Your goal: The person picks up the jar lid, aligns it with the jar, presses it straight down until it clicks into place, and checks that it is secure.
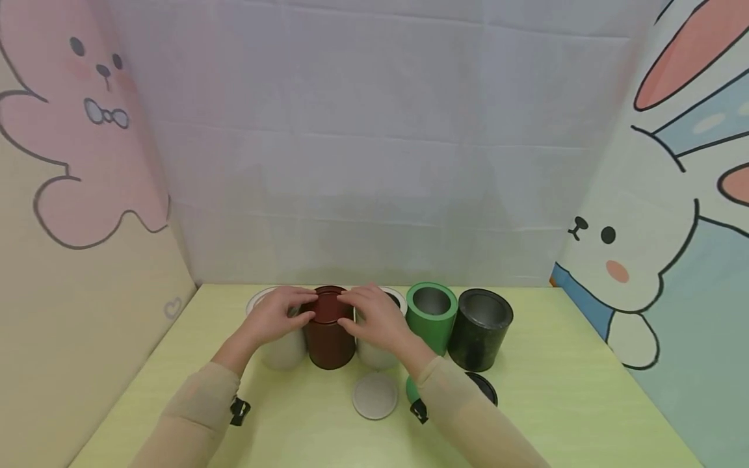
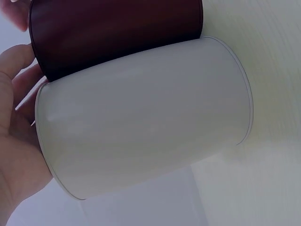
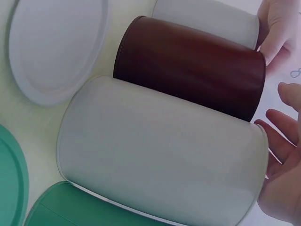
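A dark red can (image 1: 330, 344) stands upright in a row of cans, its top covered by a flat dark red lid (image 1: 329, 305). My left hand (image 1: 275, 318) reaches over the white can (image 1: 283, 351) at the row's left end, fingertips right at the red can's top edge. From the other side my right hand (image 1: 380, 322) extends over a second light can (image 1: 377, 355), its fingers spread and loosely bent towards the red lid. In the right wrist view the right fingers (image 3: 282, 125) are by the top rims of the light can (image 3: 160, 150) and the red can (image 3: 193, 66).
Right of the light cans stand an uncovered green can (image 1: 432, 318) and a black can (image 1: 481, 328). Before the row lie a grey-white lid (image 1: 375, 395), a green lid (image 1: 412, 390) and a black lid (image 1: 484, 389), the latter two partly behind my right sleeve. A pale curtain (image 1: 374, 162) hangs behind.
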`<action>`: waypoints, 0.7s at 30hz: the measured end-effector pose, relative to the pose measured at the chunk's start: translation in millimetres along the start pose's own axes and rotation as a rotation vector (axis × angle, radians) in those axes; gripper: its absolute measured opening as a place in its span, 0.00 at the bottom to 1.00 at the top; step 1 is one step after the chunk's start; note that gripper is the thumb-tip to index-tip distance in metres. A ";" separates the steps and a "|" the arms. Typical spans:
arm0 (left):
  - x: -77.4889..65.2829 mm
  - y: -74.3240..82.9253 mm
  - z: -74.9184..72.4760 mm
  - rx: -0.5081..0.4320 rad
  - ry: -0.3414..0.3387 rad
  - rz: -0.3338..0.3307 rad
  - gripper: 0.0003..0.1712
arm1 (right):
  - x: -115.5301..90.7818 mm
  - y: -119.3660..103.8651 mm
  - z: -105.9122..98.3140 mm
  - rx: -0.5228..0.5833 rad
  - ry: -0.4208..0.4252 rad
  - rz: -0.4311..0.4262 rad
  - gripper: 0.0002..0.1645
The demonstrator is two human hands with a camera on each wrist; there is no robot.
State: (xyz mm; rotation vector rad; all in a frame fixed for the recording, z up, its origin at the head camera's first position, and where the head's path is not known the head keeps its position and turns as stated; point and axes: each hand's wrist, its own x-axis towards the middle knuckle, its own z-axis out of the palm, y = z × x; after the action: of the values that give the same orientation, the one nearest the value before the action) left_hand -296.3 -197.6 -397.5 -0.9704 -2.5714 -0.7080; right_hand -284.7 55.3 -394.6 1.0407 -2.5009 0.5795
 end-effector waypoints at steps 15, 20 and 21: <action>-6.9 31.2 12.3 -0.036 0.217 0.062 0.24 | -36.6 -1.4 -9.3 0.108 0.129 -0.052 0.27; -13.9 46.5 18.7 -0.013 0.247 0.119 0.23 | -54.9 3.5 -14.0 0.117 0.182 -0.124 0.27; -15.1 48.8 20.1 -0.012 0.253 0.126 0.23 | -58.8 4.4 -15.1 0.115 0.191 -0.128 0.27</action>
State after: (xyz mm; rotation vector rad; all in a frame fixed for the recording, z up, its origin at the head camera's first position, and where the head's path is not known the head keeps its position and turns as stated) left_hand -254.3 -163.0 -404.3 -0.9691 -2.2705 -0.7591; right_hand -246.5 99.8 -411.0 1.1204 -2.2406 0.7536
